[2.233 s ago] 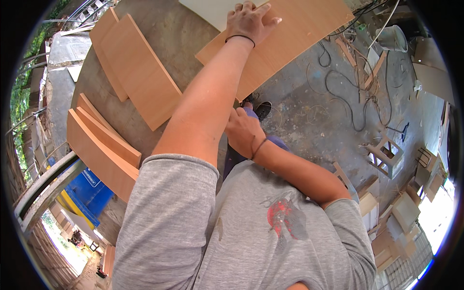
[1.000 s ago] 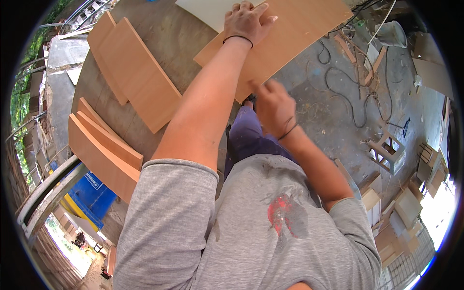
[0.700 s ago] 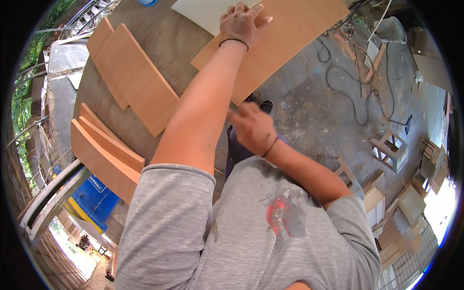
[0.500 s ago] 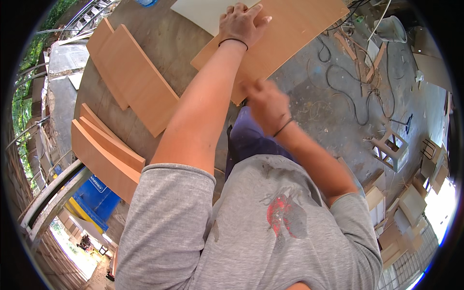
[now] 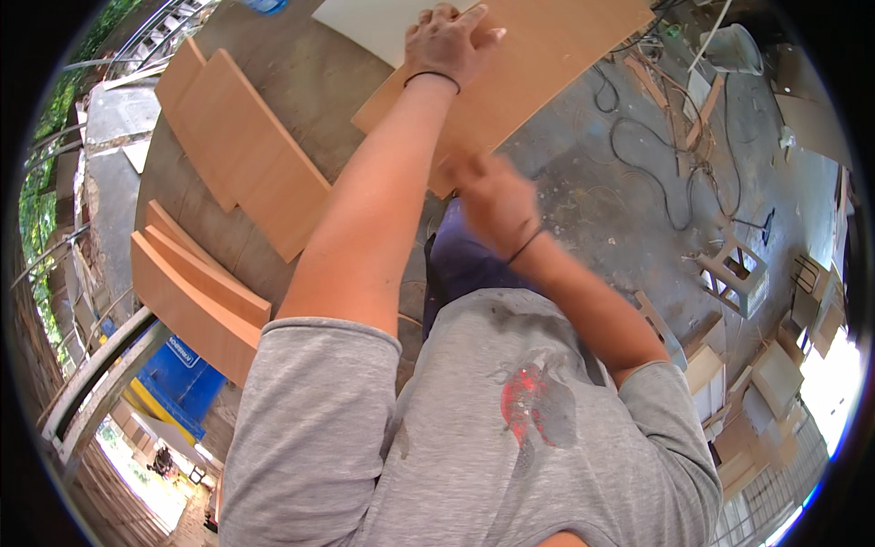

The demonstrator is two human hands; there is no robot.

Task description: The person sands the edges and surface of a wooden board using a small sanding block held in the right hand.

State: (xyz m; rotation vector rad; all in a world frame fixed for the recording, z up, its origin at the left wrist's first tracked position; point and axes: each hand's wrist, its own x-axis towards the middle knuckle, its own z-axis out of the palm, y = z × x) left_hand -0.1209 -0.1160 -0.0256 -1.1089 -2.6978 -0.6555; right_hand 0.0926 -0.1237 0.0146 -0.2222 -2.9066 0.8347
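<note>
Near the upper middle of my head view, I am seeing the person's left hand (image 5: 445,46) resting palm down on a wide tan board (image 5: 538,73), thumb spread away from the bent fingers, which are not wrapping around anything. The board is lying aslant, its left part over the brownish surface (image 5: 305,68) and its near corner pointing back toward the person. A pale panel (image 5: 365,27) is showing just beside that hand, along the board's upper left edge.

From my distant seat I am finding the right hand (image 5: 497,201) badly blurred at the board's near end; I cannot tell whether its fingers are closed, holding something or touching the wood. Each wrist is wearing a thin dark band, and the left forearm is stretching straight up across the view.

Left of that forearm, two overlapping tan panels (image 5: 260,159) are lying on the surface, and closer to the person several narrow boards (image 5: 196,301) are sitting side by side. Beyond the left edge I am picking out a blue container (image 5: 187,374). On the right, a dark cord (image 5: 629,169) is looping over the grey floor (image 5: 583,246), between a bucket (image 5: 734,50) and a small stool (image 5: 734,273).
</note>
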